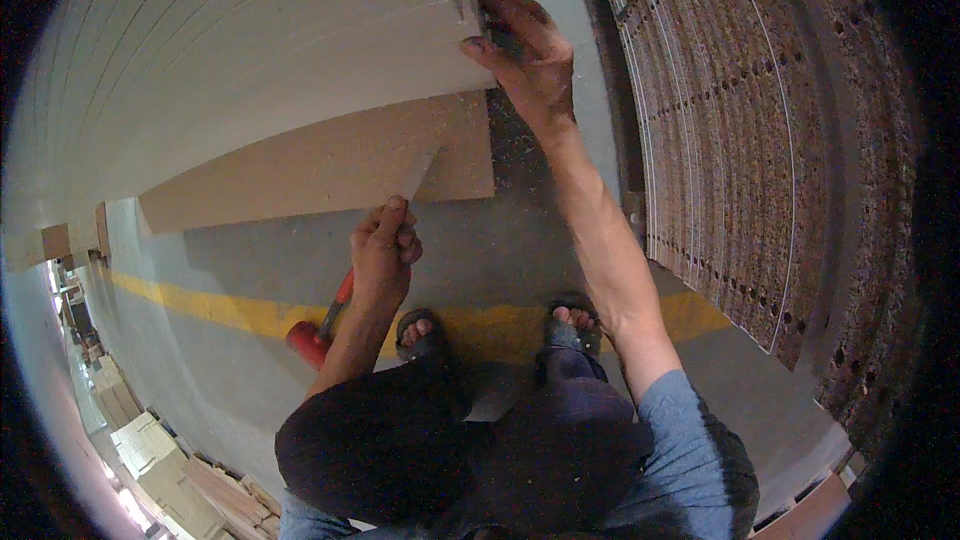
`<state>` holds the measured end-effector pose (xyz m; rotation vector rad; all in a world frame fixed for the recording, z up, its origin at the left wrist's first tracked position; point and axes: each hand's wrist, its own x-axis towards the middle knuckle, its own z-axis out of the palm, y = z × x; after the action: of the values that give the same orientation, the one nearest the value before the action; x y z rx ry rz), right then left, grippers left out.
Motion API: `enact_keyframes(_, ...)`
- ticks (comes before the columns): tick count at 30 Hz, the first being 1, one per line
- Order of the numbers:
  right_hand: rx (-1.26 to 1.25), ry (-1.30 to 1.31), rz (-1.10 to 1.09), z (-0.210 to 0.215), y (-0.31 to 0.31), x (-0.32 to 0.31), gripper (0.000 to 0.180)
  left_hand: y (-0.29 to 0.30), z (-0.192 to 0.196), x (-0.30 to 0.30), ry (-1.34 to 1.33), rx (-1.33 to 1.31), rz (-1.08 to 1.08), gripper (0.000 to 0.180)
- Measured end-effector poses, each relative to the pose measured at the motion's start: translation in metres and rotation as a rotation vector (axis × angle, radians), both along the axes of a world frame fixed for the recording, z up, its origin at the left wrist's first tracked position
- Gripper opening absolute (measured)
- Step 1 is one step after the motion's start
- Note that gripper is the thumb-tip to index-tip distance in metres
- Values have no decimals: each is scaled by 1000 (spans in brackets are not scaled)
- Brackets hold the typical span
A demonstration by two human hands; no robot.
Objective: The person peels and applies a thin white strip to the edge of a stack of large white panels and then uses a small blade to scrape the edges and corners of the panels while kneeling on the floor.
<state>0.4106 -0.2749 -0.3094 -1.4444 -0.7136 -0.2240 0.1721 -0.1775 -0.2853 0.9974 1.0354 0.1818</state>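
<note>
Left hand (383,258) grip pinching red-handled flat scraper (345,295) | right hand (528,58) spread on pale board stack (250,50)

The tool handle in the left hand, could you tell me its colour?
Red, in the head view: the tool handle juts below the left hand.

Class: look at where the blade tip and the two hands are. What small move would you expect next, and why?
Probably slide the blade forward along the brown board: the left hand aims the red-handled tool's tip at its surface, while the right hand steadies the pale panel stack above.
</note>
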Motion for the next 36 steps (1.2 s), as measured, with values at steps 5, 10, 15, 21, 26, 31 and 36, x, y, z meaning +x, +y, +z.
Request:
enact_keyframes(5,61,143,159,-11,-10,4,47,5,-12,-5,-87,-69,-24,17)
enact_keyframes(10,-89,-149,-128,24,-6,-6,52,3,-11,-5,-95,-80,-64,18)
enact_keyframes(15,197,-279,-256,51,42,3,80,1,-7,-2,-56,-85,-63,19)
enact_keyframes(21,232,-196,-78,66,25,13,64,3,-16,-7,-70,-133,-73,17)
enact_keyframes(26,306,43,161,54,23,14,48,-3,-14,-3,-67,-136,-89,16)
enact_keyframes(31,356,230,233,53,17,1,45,-1,-17,-6,-59,-170,-98,15)
enact_keyframes(36,-27,-170,-126,53,19,-29,59,1,-15,-2,-63,-176,-107,16)
